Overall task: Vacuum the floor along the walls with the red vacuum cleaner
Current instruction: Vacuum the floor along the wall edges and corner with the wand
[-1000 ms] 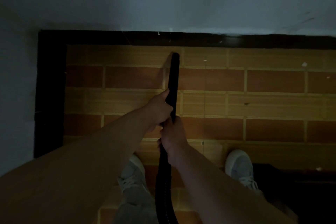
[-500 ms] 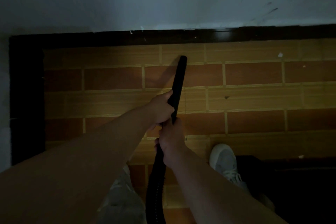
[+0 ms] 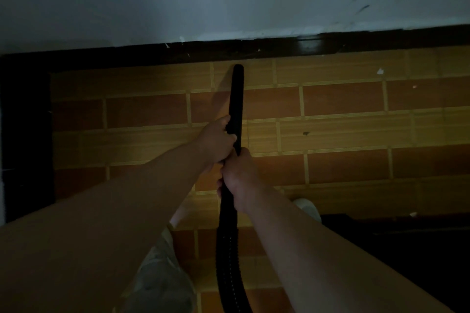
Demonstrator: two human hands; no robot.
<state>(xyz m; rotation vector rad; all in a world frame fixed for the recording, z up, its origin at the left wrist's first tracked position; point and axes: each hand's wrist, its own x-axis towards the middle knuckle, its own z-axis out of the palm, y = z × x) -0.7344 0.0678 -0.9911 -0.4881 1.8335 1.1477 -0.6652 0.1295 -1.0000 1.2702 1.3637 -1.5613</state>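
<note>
Both fists wrap the black vacuum hose (image 3: pixel 236 99): my left hand (image 3: pixel 217 141) nearer the tip, my right hand (image 3: pixel 237 173) touching just behind. Its length points straight away from me, tip just beside the dark skirting board (image 3: pixel 279 47).

Bare forearms (image 3: pixel 101 236); pale grey mottled trousers (image 3: pixel 162 284); white shoe (image 3: pixel 309 208).

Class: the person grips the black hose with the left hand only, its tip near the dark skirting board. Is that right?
No. The head view shows both hands gripping the black hose: left hand nearer the tip, right hand behind it. Its tip is near the dark skirting board.
</note>
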